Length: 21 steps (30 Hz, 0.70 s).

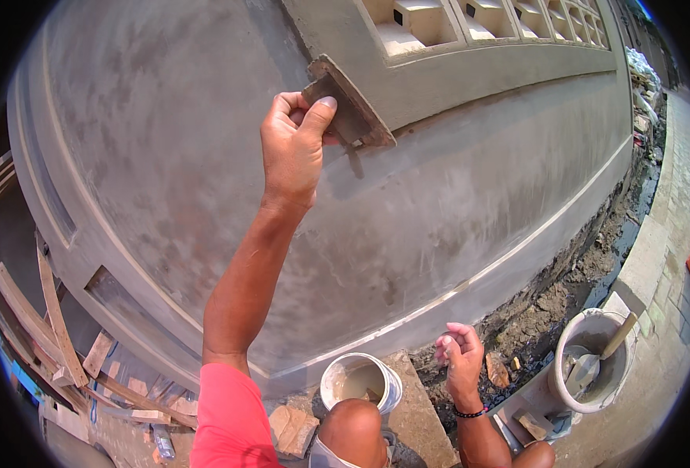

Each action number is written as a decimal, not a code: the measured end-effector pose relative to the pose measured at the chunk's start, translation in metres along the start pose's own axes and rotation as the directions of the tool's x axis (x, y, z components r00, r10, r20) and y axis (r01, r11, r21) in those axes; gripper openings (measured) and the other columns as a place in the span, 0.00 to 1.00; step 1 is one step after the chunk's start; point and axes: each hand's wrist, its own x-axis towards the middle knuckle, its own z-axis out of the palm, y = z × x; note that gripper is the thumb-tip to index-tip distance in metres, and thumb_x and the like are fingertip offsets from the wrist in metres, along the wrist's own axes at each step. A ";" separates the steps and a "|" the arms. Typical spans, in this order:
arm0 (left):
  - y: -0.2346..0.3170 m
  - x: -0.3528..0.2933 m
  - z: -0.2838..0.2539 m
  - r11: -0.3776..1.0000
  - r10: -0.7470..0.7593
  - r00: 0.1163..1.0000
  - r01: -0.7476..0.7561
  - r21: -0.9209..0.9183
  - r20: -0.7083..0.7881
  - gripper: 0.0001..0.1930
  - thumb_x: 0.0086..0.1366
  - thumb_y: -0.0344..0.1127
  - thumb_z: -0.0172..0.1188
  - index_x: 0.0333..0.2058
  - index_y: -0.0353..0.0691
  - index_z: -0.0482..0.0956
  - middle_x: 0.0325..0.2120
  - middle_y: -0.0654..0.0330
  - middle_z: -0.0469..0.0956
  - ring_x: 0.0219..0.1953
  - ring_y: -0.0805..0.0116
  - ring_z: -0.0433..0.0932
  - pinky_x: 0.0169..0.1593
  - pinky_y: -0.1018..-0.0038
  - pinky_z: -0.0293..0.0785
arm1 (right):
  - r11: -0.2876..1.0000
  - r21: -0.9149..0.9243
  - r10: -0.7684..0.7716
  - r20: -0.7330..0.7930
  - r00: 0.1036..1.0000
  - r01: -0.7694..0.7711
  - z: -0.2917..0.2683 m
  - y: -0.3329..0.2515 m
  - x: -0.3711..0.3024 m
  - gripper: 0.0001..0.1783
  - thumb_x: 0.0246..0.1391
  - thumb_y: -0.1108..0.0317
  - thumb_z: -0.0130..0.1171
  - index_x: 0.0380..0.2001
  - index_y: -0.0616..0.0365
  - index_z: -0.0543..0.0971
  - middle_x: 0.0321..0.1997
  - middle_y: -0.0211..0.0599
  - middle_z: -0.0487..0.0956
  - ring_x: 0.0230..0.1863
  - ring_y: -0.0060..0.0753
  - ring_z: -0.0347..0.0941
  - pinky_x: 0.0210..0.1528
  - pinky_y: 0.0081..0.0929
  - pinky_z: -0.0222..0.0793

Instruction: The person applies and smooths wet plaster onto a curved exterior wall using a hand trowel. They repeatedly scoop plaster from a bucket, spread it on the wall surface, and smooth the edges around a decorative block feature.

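Note:
My left hand (pixel 298 144), at the end of a raised arm in a red sleeve, is closed around a plastering float (pixel 353 113). The float is a worn, flat rectangular brown board. It is held up at the grey plastered wall (pixel 283 273), beside the corner of a raised window surround (pixel 509 74); whether it touches is hard to tell. Low on the right, my right hand (pixel 462 360), with a dark bead bracelet at the wrist, hangs with loosely curled fingers and nothing visible in them. A white bucket (pixel 396 386) of cloudy liquid stands below the wall, near my knee.
A second bucket (pixel 555 382) at right holds a trowel (pixel 583 373) and a wooden-handled tool (pixel 619 335). Muddy rubble and a wet ditch (pixel 548 304) follow the wall's foot. Timber planks (pixel 56 320) lean at left. A paved path (pixel 684 234) runs along the right.

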 end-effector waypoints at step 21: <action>-0.093 -0.106 0.087 0.850 -0.485 0.829 0.371 -0.374 -0.280 0.13 0.54 0.31 0.65 0.31 0.33 0.68 0.25 0.55 0.75 0.28 0.70 0.73 0.33 0.70 0.73 | -0.230 -0.770 -0.806 0.494 0.327 0.595 0.126 -0.089 0.162 0.21 0.47 0.72 0.63 0.47 0.57 0.75 0.47 0.42 0.73 0.51 0.45 0.67 0.52 0.39 0.63</action>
